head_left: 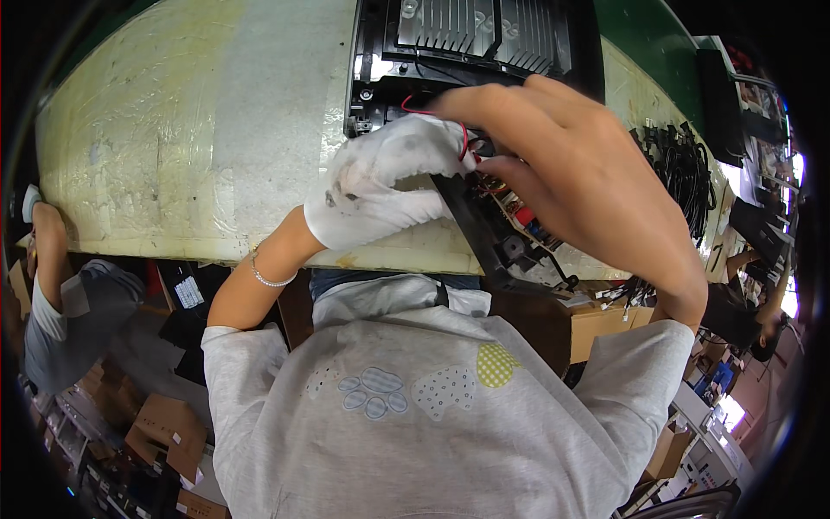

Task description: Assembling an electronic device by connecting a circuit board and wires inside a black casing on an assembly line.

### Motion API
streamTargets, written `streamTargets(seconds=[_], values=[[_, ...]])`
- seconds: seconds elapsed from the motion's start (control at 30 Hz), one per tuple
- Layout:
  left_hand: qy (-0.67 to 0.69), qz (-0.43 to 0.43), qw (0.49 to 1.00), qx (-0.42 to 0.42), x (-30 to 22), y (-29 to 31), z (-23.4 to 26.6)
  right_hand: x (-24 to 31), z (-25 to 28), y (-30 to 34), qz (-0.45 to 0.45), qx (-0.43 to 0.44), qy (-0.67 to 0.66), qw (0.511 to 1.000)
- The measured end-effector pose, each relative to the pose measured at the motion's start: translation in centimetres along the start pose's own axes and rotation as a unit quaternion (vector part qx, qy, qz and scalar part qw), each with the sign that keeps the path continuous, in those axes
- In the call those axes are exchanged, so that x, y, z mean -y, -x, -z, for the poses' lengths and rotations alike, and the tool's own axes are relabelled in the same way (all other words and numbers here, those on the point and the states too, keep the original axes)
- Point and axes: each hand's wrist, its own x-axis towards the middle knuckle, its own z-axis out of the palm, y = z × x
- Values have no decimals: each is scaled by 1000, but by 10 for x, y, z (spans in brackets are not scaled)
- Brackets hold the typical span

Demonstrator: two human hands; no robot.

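Note:
A black housing [372,95] with silver heat-sink fins lies on the table ahead of me. Nearer me, a narrow black frame [471,229] carrying a circuit board and small components tilts out past the table edge. My left hand [385,177], in a stained white glove, has its fingertips closed at a thin red wire [465,143], its thumb beside the frame's corner. Bare and bent over the board, my right hand [575,164] brings thumb and fingers together at the same wire. The wire's end is mostly hidden between the fingers.
The table [190,130] has a wrapped, yellowish covering. Bundles of black cables [683,173] lie at its right, beside the green surface [653,52]. A cardboard box [605,333] stands below the edge. Another person's arm [49,251] shows at far left; a further person [748,298] is at right.

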Motion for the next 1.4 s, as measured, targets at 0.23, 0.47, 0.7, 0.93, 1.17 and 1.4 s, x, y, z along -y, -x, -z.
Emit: streamTargets(seconds=[0.23,0.47,0.7,0.93,1.17,1.4], values=[[20,10,997,-68,7,4,-7,-15,-3,4,88,-22,-61,994],[-103,-4,995,-5,-3,-3,2,-26,-11,8,131,-21,-92,987],[-117,-58,991,26,2,-8,4,-8,-5,7,44,-31,34,998],[-16,-51,998,-35,5,4,-6,-12,-16,56,31,-292,38,955],[-206,-157,966,-13,-20,3,-4,14,-41,151,-38,-111,133,984],[-320,185,916,-158,-96,-72,65,-26,90,66,-49,-281,165,944]])
